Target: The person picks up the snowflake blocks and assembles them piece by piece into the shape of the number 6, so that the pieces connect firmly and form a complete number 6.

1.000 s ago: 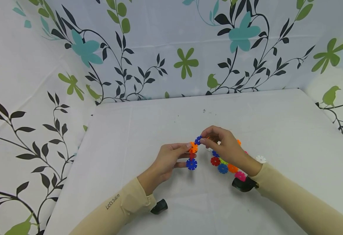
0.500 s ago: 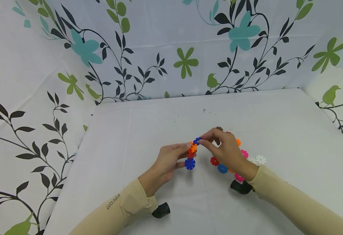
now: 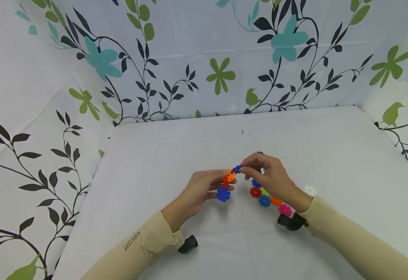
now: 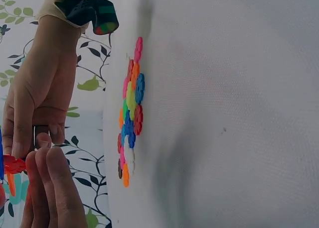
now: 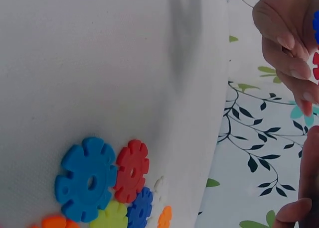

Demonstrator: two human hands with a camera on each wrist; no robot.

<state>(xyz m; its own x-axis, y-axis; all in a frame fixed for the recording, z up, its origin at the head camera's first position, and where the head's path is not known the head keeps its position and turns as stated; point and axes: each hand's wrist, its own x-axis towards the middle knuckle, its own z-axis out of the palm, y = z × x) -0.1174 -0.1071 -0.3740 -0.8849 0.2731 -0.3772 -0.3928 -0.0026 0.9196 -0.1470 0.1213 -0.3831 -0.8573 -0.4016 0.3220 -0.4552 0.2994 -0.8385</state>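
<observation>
In the head view my left hand holds a short chain of notched plastic snowflake discs between thumb and fingers. The chain has a blue disc hanging lowest, a red disc above it, and an orange disc at the thumb. At its upper end a second blue disc is tilted against the orange one, its far edge pinched by my right hand between thumb and forefinger. The left wrist view shows the red disc near the fingertips. Both hands are raised above the white table.
Loose snowflake discs in several colours lie on the table below and around my right hand, among them a pink disc, a white disc and a light-blue disc. Patterned cloth stands behind the table and along its sides.
The lowest blue disc has swung slightly left. The upper blue disc has tipped flatter as my right hand shifted a little right. My left hand keeps its hold on the chain.
</observation>
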